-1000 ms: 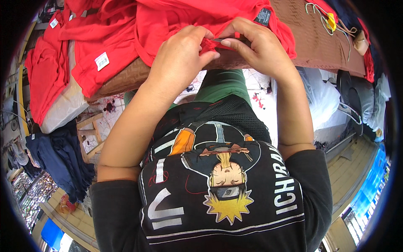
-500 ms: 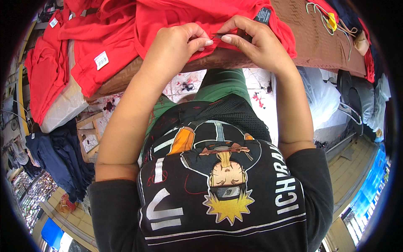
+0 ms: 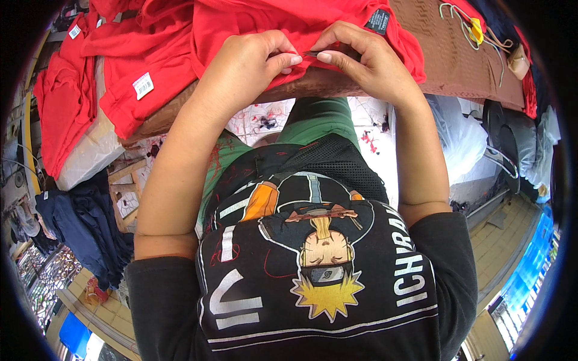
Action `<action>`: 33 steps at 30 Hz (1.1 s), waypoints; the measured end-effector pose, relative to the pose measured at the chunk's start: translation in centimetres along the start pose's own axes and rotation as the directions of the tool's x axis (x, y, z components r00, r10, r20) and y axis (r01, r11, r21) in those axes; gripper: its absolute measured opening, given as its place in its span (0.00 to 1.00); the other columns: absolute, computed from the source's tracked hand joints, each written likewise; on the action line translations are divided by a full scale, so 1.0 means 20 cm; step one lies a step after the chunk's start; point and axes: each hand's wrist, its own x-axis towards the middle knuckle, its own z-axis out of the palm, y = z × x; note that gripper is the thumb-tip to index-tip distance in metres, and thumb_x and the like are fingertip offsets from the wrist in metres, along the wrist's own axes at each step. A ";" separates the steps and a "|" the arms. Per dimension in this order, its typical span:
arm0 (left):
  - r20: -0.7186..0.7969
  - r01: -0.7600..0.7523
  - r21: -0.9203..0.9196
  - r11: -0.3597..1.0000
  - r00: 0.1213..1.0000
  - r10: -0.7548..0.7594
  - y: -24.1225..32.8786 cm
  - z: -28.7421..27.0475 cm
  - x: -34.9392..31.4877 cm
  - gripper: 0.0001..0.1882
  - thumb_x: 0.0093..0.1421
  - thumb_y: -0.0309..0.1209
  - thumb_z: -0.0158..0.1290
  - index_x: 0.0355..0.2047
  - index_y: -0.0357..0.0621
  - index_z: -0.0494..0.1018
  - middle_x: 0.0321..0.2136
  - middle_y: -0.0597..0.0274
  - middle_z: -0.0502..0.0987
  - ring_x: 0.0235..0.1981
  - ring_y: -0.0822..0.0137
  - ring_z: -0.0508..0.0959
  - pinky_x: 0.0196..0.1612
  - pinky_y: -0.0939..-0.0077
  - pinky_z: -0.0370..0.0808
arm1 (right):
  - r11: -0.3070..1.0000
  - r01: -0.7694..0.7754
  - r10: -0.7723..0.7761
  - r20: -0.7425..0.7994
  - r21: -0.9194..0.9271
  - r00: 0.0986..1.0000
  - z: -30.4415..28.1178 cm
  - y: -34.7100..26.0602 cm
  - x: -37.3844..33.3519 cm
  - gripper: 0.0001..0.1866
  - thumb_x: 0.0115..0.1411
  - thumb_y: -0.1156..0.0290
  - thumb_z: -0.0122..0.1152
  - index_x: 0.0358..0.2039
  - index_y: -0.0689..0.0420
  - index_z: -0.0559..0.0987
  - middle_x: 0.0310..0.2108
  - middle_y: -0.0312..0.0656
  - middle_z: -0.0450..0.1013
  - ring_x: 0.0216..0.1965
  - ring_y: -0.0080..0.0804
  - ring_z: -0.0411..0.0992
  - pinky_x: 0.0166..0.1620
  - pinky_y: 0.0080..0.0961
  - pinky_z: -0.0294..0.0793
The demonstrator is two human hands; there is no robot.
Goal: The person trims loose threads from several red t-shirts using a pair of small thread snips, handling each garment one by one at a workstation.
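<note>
Left hand [image 3: 250, 63]: is reaching in over the near edge of the work surface; its thumb and index finger are pinching the red fabric together, while the pose of the remaining fingers cannot be told.
Right hand [image 3: 364, 57]: is facing the left hand, its thumb and index finger gripping a slim dark tool [image 3: 349, 50]; the other fingers are mostly hiding behind these.
Slim dark tool: is pointing leftward, its tip ending just beside the left fingertips; whether it is touching the fabric cannot be told.
Red garment [image 3: 241, 21]: is lying spread beneath and beyond both hands, its near part draping along the table's edge.
Black label [image 3: 378, 22]: is showing on the red fabric, just beyond the right hand.
More red fabric [image 3: 129, 45]: is lying to the left, bearing a white tag [image 3: 143, 86] and partly hanging over the side.
Brown cloth [image 3: 439, 66]: is covering the surface under the garment.
Yellow item [image 3: 475, 30]: is resting among pale cords on the cloth, well to the right.
Navy fabric [image 3: 84, 225]: is hanging in folds at the lower left, near a wooden frame [image 3: 133, 174].
Clear plastic bag [image 3: 454, 129]: is standing below the table's edge, beside the right forearm.
</note>
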 end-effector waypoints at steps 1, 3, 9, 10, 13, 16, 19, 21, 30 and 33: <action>0.000 -0.001 -0.007 1.000 1.000 0.001 0.00 0.00 0.00 0.10 0.58 0.33 0.57 0.35 0.39 0.77 0.26 0.56 0.79 0.28 0.69 0.78 0.34 0.75 0.73 | 1.000 0.006 -0.006 0.009 0.003 1.000 0.00 0.00 0.00 0.09 0.61 0.69 0.59 0.37 0.61 0.77 0.31 0.37 0.71 0.33 0.22 0.69 0.38 0.19 0.68; -0.001 -0.002 -0.021 1.000 1.000 0.002 -0.02 0.00 0.00 0.10 0.60 0.32 0.55 0.36 0.39 0.76 0.27 0.56 0.79 0.28 0.68 0.78 0.34 0.75 0.73 | 1.000 0.019 -0.019 0.027 0.011 0.999 0.00 0.01 0.00 0.09 0.60 0.70 0.59 0.37 0.61 0.77 0.32 0.38 0.72 0.35 0.23 0.70 0.40 0.20 0.69; 0.001 -0.047 -0.040 0.998 0.999 0.047 -0.04 0.00 0.01 0.08 0.63 0.30 0.51 0.37 0.38 0.73 0.28 0.56 0.79 0.29 0.67 0.80 0.35 0.74 0.75 | 1.000 0.015 -0.014 0.060 -0.019 0.998 0.00 0.01 0.00 0.09 0.60 0.70 0.59 0.37 0.62 0.76 0.34 0.40 0.73 0.37 0.28 0.72 0.42 0.23 0.70; -0.003 -0.043 -0.050 0.998 0.999 0.043 -0.04 0.00 0.01 0.08 0.63 0.30 0.51 0.37 0.38 0.73 0.28 0.56 0.79 0.29 0.67 0.80 0.35 0.74 0.75 | 1.000 0.012 -0.010 0.059 -0.026 0.998 0.01 0.00 0.00 0.09 0.60 0.70 0.59 0.37 0.62 0.76 0.34 0.41 0.73 0.37 0.28 0.72 0.43 0.23 0.70; -0.017 -0.043 -0.066 0.997 0.999 0.042 -0.04 0.01 0.01 0.08 0.63 0.30 0.51 0.38 0.37 0.71 0.28 0.56 0.79 0.29 0.66 0.81 0.34 0.74 0.76 | 0.999 0.018 -0.016 0.040 -0.040 0.999 0.02 -0.01 0.01 0.09 0.58 0.69 0.60 0.37 0.61 0.76 0.33 0.43 0.74 0.36 0.34 0.73 0.42 0.27 0.71; -0.029 -0.059 -0.056 0.997 0.998 0.058 -0.04 0.02 0.01 0.08 0.63 0.30 0.50 0.38 0.38 0.71 0.28 0.55 0.79 0.29 0.65 0.81 0.33 0.74 0.76 | 0.999 0.031 -0.031 0.012 -0.027 0.999 0.03 -0.01 0.02 0.10 0.57 0.68 0.61 0.36 0.60 0.76 0.32 0.45 0.74 0.35 0.38 0.73 0.40 0.30 0.72; -0.029 -0.066 -0.043 0.997 0.997 0.064 -0.04 0.02 0.01 0.08 0.63 0.30 0.50 0.38 0.38 0.71 0.28 0.54 0.79 0.29 0.65 0.81 0.33 0.73 0.76 | 1.000 0.013 -0.013 0.023 -0.006 1.000 0.05 -0.02 0.02 0.09 0.58 0.71 0.60 0.37 0.62 0.76 0.32 0.42 0.73 0.35 0.32 0.72 0.41 0.26 0.71; -0.032 -0.074 -0.032 0.997 0.997 0.073 -0.04 0.02 0.01 0.08 0.63 0.30 0.50 0.38 0.38 0.71 0.27 0.53 0.79 0.29 0.64 0.81 0.33 0.73 0.76 | 1.000 0.024 -0.024 0.012 -0.012 1.000 0.06 -0.02 0.02 0.09 0.58 0.71 0.61 0.37 0.62 0.76 0.32 0.42 0.73 0.35 0.32 0.72 0.41 0.25 0.71; -0.048 -0.057 -0.080 0.995 0.997 0.053 -0.05 0.04 0.02 0.08 0.64 0.29 0.49 0.39 0.36 0.70 0.28 0.54 0.79 0.30 0.62 0.82 0.32 0.71 0.77 | 0.999 0.023 -0.022 0.016 -0.029 1.000 0.06 -0.02 0.01 0.08 0.58 0.72 0.61 0.35 0.62 0.75 0.31 0.42 0.72 0.34 0.33 0.72 0.40 0.27 0.71; -0.093 -0.077 -0.108 0.991 0.993 0.067 -0.07 0.04 0.01 0.10 0.63 0.32 0.51 0.36 0.36 0.72 0.27 0.54 0.79 0.28 0.64 0.81 0.31 0.74 0.75 | 0.998 0.012 -0.009 0.038 -0.063 0.999 0.06 -0.03 0.01 0.08 0.57 0.72 0.61 0.36 0.61 0.75 0.31 0.40 0.72 0.33 0.30 0.72 0.39 0.26 0.70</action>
